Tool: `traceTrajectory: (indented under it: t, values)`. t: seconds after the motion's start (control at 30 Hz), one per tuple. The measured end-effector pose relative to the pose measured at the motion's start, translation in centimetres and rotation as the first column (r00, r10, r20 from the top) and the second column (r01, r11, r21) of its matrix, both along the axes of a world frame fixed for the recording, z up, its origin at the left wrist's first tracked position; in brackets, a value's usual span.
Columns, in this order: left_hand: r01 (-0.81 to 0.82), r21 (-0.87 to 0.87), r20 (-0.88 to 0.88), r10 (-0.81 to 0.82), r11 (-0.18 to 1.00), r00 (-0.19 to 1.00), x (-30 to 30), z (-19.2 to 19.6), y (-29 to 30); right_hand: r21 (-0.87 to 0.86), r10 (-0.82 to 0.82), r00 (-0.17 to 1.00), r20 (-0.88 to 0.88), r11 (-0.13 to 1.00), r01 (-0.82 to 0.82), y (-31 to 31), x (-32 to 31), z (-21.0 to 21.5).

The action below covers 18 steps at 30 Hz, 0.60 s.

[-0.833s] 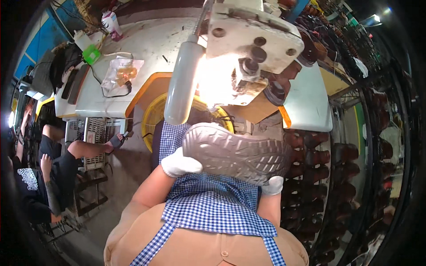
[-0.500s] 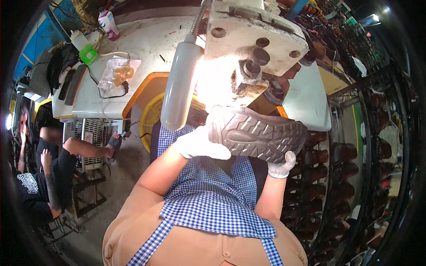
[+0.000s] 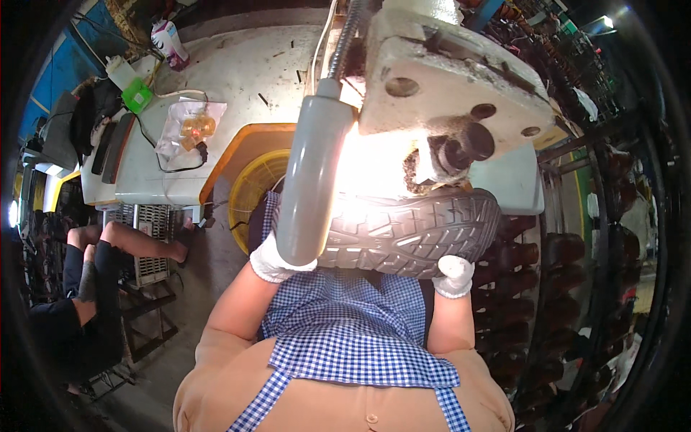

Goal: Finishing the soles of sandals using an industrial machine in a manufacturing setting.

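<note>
A shoe (image 3: 425, 234) with a dark, deeply grooved sole lies crosswise under the white machine head (image 3: 461, 79), its tread facing me. My left hand (image 3: 276, 261), in a white glove, grips the shoe's left end; the grey tube-shaped lamp (image 3: 309, 173) hides most of its fingers. At the right end, my gloved right hand (image 3: 455, 275) holds the shoe with the thumb against the sole's edge and the other fingers out of sight behind it. Glare washes out part of the sole beneath the machine's dark round knob (image 3: 471, 142).
A white worktable (image 3: 245, 79) carries a plastic bag with amber pieces (image 3: 191, 128) and bottles (image 3: 169, 43). A yellow round basket-like rim (image 3: 248, 191) sits below its cut-out. Racks of dark shoes (image 3: 561, 281) stand at right. Another person (image 3: 90, 288) sits at left.
The shoe has turned, its tread now stretching wider to the left. My left hand has moved left behind the lamp. The machine and lamp appear larger and shifted right as my view moved.
</note>
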<state>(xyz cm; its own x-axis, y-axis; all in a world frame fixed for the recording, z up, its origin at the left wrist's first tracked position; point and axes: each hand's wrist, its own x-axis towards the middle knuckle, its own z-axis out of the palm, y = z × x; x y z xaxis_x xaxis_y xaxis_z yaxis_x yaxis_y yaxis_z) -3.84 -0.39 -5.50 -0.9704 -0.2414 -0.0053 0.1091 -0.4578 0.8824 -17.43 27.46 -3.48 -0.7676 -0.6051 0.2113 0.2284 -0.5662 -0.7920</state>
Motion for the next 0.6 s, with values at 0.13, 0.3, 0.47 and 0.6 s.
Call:
traceTrajectory:
  t: [0.13,0.3,0.47,0.6]
  values:
    - [0.161,0.74,-0.264,0.062,0.654,0.963,2.6,3.6,-0.9,0.208,0.133,0.989,0.07,0.967,-0.145,-3.2,1.3,0.1]
    - [-0.021,0.248,-0.231,0.08,0.969,0.97,3.5,1.5,-4.8,0.46,0.318,0.825,-0.468,0.884,-0.08,-8.9,3.0,1.6]
    - [-0.121,0.534,-0.142,0.23,0.837,0.963,6.2,1.2,-5.2,0.412,0.363,0.807,-0.466,0.896,-0.165,-12.2,3.7,0.9]
    - [-0.19,0.545,-0.198,0.346,0.816,0.917,9.6,-4.6,-4.3,0.397,0.54,0.806,-0.24,0.813,-0.426,-13.0,3.0,2.0]
